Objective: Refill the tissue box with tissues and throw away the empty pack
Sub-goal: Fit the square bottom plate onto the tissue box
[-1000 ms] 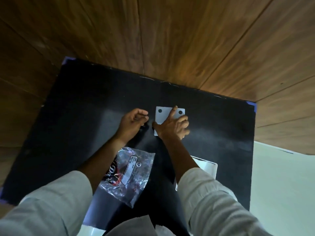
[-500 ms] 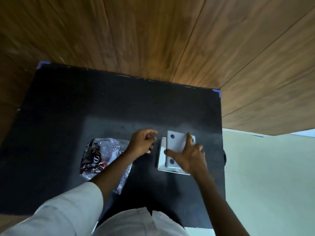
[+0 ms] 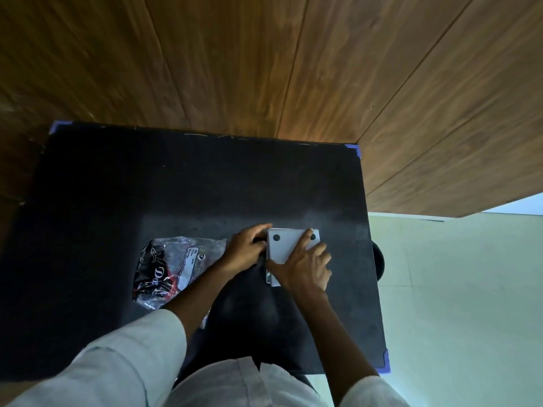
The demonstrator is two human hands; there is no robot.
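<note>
Near the mat's right edge point(image 3: 371, 259), both hands point(image 3: 302, 267) press the tissue box point(image 3: 283, 245).

Left hand point(image 3: 245, 251): fingers curled, knuckles up, just beside the right hand.
Right hand point(image 3: 304, 267): palm down, fingers spread flat, index finger stretched forward.
Forearms: both bare below pale rolled sleeves, converging forward.

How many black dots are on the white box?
2 show. One dot sits near the far left corner of the white box, close to the left hand. The other dot is near the far right corner, beside a fingertip of the right hand, which may hide more.
</note>
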